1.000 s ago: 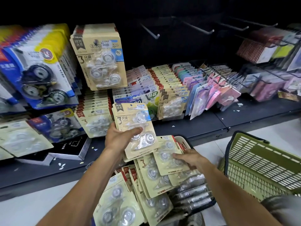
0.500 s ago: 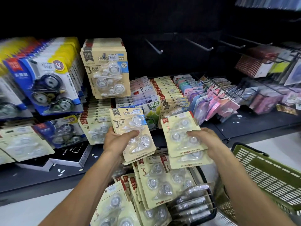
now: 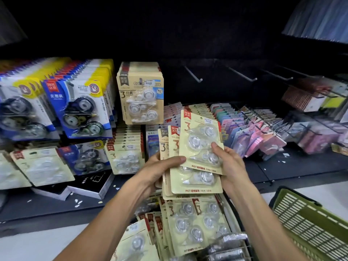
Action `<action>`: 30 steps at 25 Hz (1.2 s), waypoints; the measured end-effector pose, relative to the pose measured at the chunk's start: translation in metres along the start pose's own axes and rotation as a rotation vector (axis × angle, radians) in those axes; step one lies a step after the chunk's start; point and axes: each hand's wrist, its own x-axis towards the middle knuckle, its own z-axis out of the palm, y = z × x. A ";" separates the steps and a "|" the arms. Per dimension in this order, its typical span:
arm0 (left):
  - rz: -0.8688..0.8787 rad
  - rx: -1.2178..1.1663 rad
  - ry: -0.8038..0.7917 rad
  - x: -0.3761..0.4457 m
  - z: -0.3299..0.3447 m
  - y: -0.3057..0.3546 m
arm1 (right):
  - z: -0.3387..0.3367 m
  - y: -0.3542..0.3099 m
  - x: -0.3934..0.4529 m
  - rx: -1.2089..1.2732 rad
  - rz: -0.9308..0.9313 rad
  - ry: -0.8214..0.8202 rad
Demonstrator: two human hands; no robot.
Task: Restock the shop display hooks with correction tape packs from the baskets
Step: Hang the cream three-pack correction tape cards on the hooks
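Both hands met at the middle of the view on one fanned stack of beige correction tape packs (image 3: 199, 147). The left hand (image 3: 160, 170) gripped the stack's left edge, its thumb laid across the lower corner of the front card and its fingers hidden behind. The right hand (image 3: 230, 164) held the right edge, thumb pressed on the clear blister of the front pack, fingers curled round the back. The stack stood upright, tilted slightly to the right, in front of the shelf edge and above the near basket.

That dark basket (image 3: 243, 247), low and near, held more beige packs (image 3: 195, 221) lying overlapped on their backs, with shrink-wrapped bundles at its near right corner. A green basket (image 3: 310, 227) sat to the right on the pale floor, just beside the dark one.

Farther off, a full row of matching beige packs (image 3: 140, 93) hung from a hook left of centre, with another beige row (image 3: 125, 157) below it. Blue and yellow packs (image 3: 79, 108) filled the hooks on the far left. To the right of the beige row, three bare hooks (image 3: 194, 75) jutted from the dark back panel. Pastel-coloured packs (image 3: 250, 132) leaned in rows on the dark shelf (image 3: 293, 166) at the right.
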 end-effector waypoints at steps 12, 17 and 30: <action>0.205 0.073 0.114 -0.059 -0.072 0.059 | 0.076 0.011 -0.028 0.050 -0.273 -0.073; 0.360 0.218 0.345 -0.094 -0.140 0.100 | 0.102 0.012 -0.043 -0.202 -0.458 -0.118; 0.426 0.048 0.421 -0.130 -0.161 0.119 | 0.137 -0.007 -0.022 -0.417 -0.484 -0.142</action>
